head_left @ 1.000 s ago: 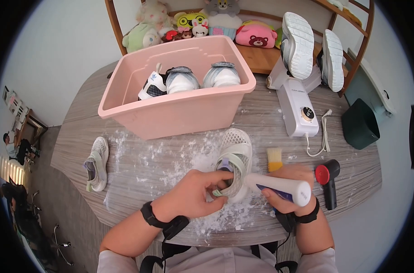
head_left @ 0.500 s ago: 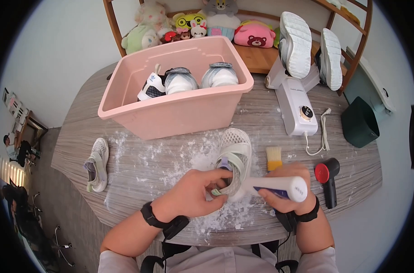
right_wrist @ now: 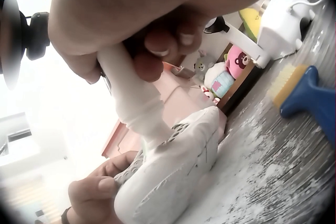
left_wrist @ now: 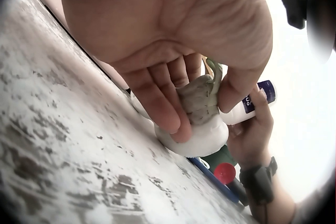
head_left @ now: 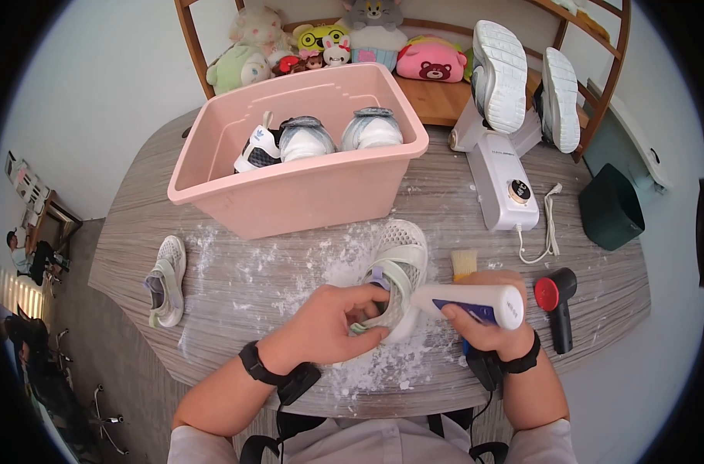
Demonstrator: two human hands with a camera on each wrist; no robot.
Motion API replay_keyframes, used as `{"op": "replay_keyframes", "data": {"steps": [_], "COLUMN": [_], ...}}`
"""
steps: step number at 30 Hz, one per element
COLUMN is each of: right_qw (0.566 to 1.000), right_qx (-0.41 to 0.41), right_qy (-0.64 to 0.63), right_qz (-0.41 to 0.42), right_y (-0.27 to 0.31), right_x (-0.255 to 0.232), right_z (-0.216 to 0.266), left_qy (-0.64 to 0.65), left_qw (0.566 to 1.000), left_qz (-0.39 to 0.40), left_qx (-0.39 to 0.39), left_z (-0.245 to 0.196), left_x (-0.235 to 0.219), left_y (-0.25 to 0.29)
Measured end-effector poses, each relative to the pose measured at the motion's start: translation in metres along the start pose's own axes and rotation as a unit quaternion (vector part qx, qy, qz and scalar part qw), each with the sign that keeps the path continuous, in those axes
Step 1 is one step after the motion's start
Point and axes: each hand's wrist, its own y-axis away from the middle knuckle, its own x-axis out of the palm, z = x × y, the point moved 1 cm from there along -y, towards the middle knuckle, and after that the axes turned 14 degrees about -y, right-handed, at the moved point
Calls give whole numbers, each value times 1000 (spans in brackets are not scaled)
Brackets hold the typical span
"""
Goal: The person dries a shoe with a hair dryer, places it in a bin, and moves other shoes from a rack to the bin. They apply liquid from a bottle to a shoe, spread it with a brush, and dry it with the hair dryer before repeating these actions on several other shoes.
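A light grey-white mesh sneaker (head_left: 402, 251) with pale green straps stands sole down on the powdery table, toe away from me. My left hand (head_left: 328, 325) grips its heel, thumb on one side of the heel (left_wrist: 197, 98) and fingers on the other. In my right hand (head_left: 495, 332) is a white squeeze bottle (head_left: 487, 301) with a dark blue label, tilted nozzle-down. Seen from the right wrist, the bottle's narrow neck (right_wrist: 142, 108) meets the sneaker's upper. The matching sneaker (head_left: 166, 282) lies off to the left.
Behind stands a pink bin (head_left: 290, 201) with several shoes. Beyond my right hand lies a blue-handled brush (right_wrist: 304, 92); a red-and-black blower (head_left: 557, 305) is farther right. A white shoe dryer (head_left: 502, 182) bears two shoes, near a dark green bin (head_left: 611, 209). White powder (head_left: 290, 267) is scattered about.
The bottle's base has swung a little away from me, so it lies more crosswise, its nozzle staying at the sneaker's side. My left hand keeps its hold on the heel.
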Motion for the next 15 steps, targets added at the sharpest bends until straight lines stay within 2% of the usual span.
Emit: {"op": "replay_keyframes", "data": {"steps": [2, 3, 6, 7, 8, 10, 11, 13, 15], "right_qw": [998, 998, 999, 998, 998, 987, 987, 996, 994], "right_qx": [26, -8, -25, 50, 49, 110, 111, 46, 69], "right_qy": [-58, -59, -11, -24, -23, -97, -97, -47, -73], "right_qz": [-17, 1, -25, -24, -24, -57, -58, -53, -50], "right_y": [2, 1, 0, 1, 2, 6, 6, 2, 6], "right_x": [-1, 2, 5, 1, 1, 2, 2, 4, 3], "right_z": [-2, -3, -5, -4, -5, -10, -10, -8, -11], "left_qy": [0, -3, -16, -18, -14, -9, -8, -9, 2], "left_qw": [1000, 1000, 1000, 1000, 1000, 1000, 1000, 1000, 1000], "left_qz": [1, 1, -19, -19, -15, -8, -16, -25, -20], "left_qx": [4, 7, 11, 12, 2, -10, -6, -2, -1], "left_z": [1, 1, 6, 5, 5, 3, 2, 2, 1], "left_x": [0, 0, -2, -3, -3, -3, -2, -3, -4], "left_y": [0, -1, 0, -1, -1, 0, 0, 1, 1]}}
